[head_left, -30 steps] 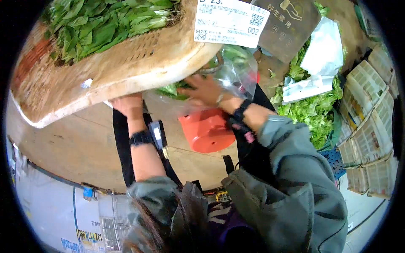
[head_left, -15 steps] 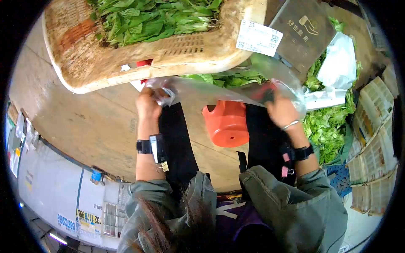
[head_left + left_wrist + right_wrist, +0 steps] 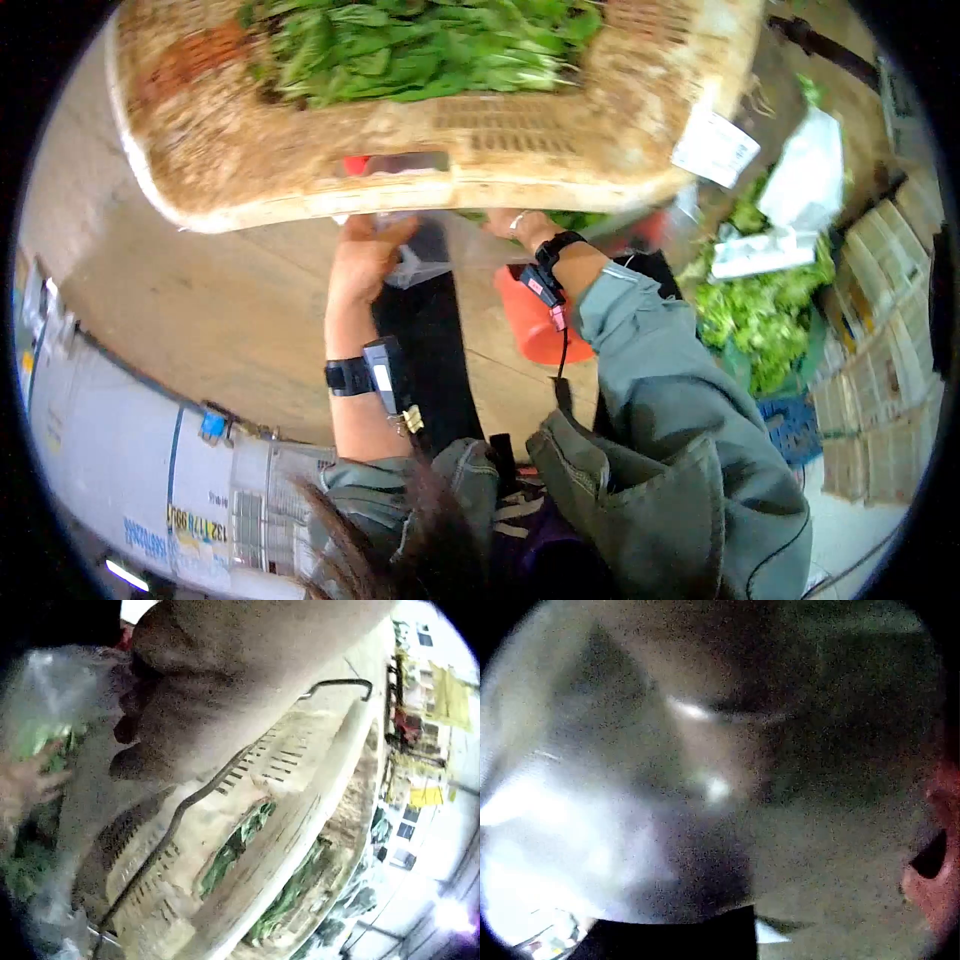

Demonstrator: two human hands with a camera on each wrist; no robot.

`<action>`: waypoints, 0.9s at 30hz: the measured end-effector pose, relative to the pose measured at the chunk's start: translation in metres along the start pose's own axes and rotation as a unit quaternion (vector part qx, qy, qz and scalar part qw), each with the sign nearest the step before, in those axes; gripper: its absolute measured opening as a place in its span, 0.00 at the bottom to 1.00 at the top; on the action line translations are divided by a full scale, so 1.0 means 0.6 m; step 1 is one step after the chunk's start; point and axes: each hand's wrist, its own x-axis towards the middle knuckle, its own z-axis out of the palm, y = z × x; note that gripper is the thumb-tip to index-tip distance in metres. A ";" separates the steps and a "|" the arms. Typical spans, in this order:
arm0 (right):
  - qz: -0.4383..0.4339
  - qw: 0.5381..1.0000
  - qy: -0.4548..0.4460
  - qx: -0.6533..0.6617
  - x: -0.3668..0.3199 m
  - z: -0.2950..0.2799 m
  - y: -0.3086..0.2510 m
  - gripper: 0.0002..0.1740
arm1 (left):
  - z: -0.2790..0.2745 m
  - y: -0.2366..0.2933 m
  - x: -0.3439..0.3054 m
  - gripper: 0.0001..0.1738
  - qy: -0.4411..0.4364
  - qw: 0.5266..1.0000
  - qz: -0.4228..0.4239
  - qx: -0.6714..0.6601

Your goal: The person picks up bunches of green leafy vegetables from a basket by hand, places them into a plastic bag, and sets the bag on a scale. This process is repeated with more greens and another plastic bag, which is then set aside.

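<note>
My left hand [image 3: 365, 255] grips the edge of a clear plastic bag [image 3: 435, 250], just under the near rim of a dirty white plastic crate [image 3: 500, 190]. Leafy greens [image 3: 575, 218] show at the bag's mouth. My right hand [image 3: 512, 222] reaches in among them, its fingertips covered by the crate rim in the head view. Seen from the left wrist, the right hand [image 3: 26, 787] has its fingers extended against the greens [image 3: 52, 754] behind the plastic. The right wrist view is dark and blurred. More leafy greens [image 3: 430, 50] lie in the crate.
A red plastic stool [image 3: 530, 325] stands between the knees, below the bag. To the right, frilly lettuce [image 3: 760, 320] fills a green sack, with a white bag [image 3: 805, 170] on top. Stacked crates [image 3: 885, 270] stand farther right. A paper label [image 3: 715, 148] hangs at the crate's corner.
My right hand went from the greens out to the bag's right side, then back left to the greens. The left hand now grips the bag edge. The crate sits farther right in view.
</note>
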 end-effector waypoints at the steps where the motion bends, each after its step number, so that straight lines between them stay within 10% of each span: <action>1: -0.039 0.969 0.216 -0.111 -0.036 0.004 0.001 0.26 | 0.001 -0.031 0.005 0.25 0.031 0.997 0.038 0.056; 4: 0.031 0.970 0.239 0.030 -0.135 -0.057 0.051 0.28 | 0.004 0.038 -0.040 0.36 0.143 0.921 0.055 0.358; 6: 0.081 0.910 0.406 -0.028 -0.142 0.023 0.168 0.24 | 0.032 0.070 -0.054 0.39 0.192 0.880 0.166 0.401; 7: 0.222 0.889 0.299 0.268 -0.203 -0.044 0.173 0.21 | 0.059 0.070 -0.043 0.36 0.189 0.865 0.242 0.397; 8: 0.215 0.932 0.291 -0.011 -0.243 -0.077 0.179 0.22 | 0.087 0.069 -0.026 0.32 0.186 0.843 0.318 0.392; 12: 0.424 0.872 0.241 0.034 -0.334 -0.127 0.214 0.30 | 0.166 -0.031 0.072 0.31 0.288 0.739 0.306 0.526; 14: 0.426 0.874 0.229 0.030 -0.389 -0.080 0.262 0.31 | 0.160 -0.028 0.043 0.30 0.270 0.796 0.145 0.522; 16: 0.429 0.875 0.223 0.028 -0.452 -0.031 0.301 0.33 | 0.142 -0.088 0.048 0.31 0.281 0.766 0.270 0.511; 18: 0.341 0.913 0.215 -0.060 -0.507 0.008 0.292 0.33 | 0.125 -0.107 0.019 0.25 0.245 0.944 -0.001 0.221; 19: 0.340 0.913 0.218 -0.055 -0.527 -0.001 0.261 0.33 | 0.090 -0.131 0.007 0.23 0.168 0.978 0.074 0.100; 20: 0.305 0.910 0.278 0.036 -0.555 -0.030 0.219 0.37 | 0.061 -0.148 -0.012 0.20 0.084 0.985 0.146 -0.025; 22: 0.264 0.895 0.336 0.127 -0.599 -0.037 0.172 0.41 | 0.061 0.026 -0.139 0.11 0.217 0.901 -0.090 -0.364; 24: 0.252 0.830 0.417 0.270 -0.623 -0.032 0.149 0.45 | -0.048 0.039 -0.172 0.16 -0.045 0.952 -0.047 -0.299; 25: 0.287 0.774 0.370 0.427 -0.628 -0.039 0.130 0.44 | -0.052 0.034 -0.173 0.16 -0.045 0.953 -0.043 -0.296; 27: 0.328 0.812 0.323 0.359 -0.609 0.021 0.150 0.45 | -0.054 -0.013 -0.172 0.10 -0.004 0.957 -0.142 -0.252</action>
